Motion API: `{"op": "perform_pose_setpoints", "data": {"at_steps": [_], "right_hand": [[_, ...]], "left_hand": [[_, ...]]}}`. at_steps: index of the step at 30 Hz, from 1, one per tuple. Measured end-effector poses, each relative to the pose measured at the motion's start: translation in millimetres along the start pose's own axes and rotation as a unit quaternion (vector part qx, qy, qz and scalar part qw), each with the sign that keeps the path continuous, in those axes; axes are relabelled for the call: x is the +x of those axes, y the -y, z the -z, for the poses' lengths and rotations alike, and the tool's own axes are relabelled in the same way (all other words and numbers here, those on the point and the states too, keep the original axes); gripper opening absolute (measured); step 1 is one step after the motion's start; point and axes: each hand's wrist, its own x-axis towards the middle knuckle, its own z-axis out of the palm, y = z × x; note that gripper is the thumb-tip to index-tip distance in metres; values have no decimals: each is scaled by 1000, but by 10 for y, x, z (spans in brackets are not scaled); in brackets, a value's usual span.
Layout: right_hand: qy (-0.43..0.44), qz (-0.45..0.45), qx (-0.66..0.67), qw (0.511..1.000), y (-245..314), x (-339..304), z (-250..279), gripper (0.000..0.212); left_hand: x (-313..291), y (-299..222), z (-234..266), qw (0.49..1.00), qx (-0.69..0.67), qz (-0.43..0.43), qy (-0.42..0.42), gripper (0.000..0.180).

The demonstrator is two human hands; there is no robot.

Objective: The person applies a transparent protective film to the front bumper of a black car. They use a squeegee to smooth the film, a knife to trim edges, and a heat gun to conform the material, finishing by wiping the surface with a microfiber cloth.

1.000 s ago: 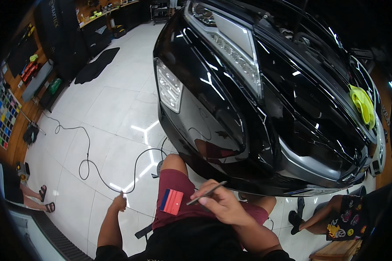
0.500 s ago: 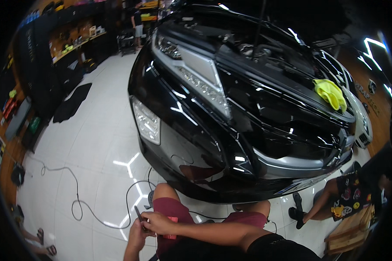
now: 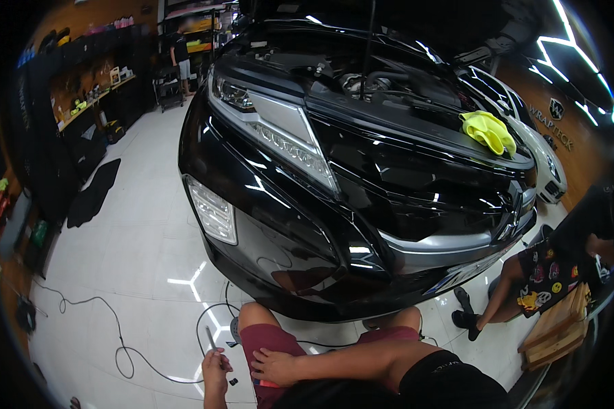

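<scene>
My left hand (image 3: 215,371) is closed around a slim grey pen-like tool (image 3: 209,338), which points up from the fingers; its exact kind is too small to make out. Across my thigh in dark red shorts (image 3: 269,339), my right hand (image 3: 274,367) lies flat with its fingers apart. A bright red flat thing (image 3: 269,384) shows partly from under that hand. Just ahead of my knees rises the front bumper (image 3: 280,290) of a black car, its bonnet raised. Its headlight (image 3: 283,129) and lower lamp (image 3: 213,211) face my side.
A yellow cloth (image 3: 488,133) rests on the car's front edge. On the floor, a thin black cable (image 3: 119,334) curls at left, and a small black piece (image 3: 233,382) lies by my left hand. Someone sits on a wooden stool (image 3: 556,330) at right; another person (image 3: 181,58) stands far back.
My hands have come apart. The left keeps the grey tool, while the right has moved onto my thigh and spread over the red thing. The view has shifted slightly.
</scene>
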Motion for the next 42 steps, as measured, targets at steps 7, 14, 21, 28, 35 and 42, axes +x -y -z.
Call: {"op": "perform_pose_setpoints", "data": {"at_steps": [7,14,21,28,35,42], "right_hand": [[-102,-113,131,980,-3,-303,451,30],[-516,-224,-241,791,24,-2161,2933,34],[-400,-339,-422,739,-593,-2313,3135,38],[-373,-372,-402,749,-697,-2236,3246,40],[-361,-384,-383,759,-756,-2173,3376,39],[-370,-407,-383,742,-668,-2082,3384,38]], "left_hand": [[3,459,120,996,-81,27,-17,19],[529,19,-350,995,-86,-24,-41,19],[1051,310,-974,998,-31,-46,-34,20],[1138,540,-1009,990,77,-108,-42,22],[1182,527,-1029,982,139,-121,-46,23],[1167,502,-1064,981,140,-120,-54,24]]}}
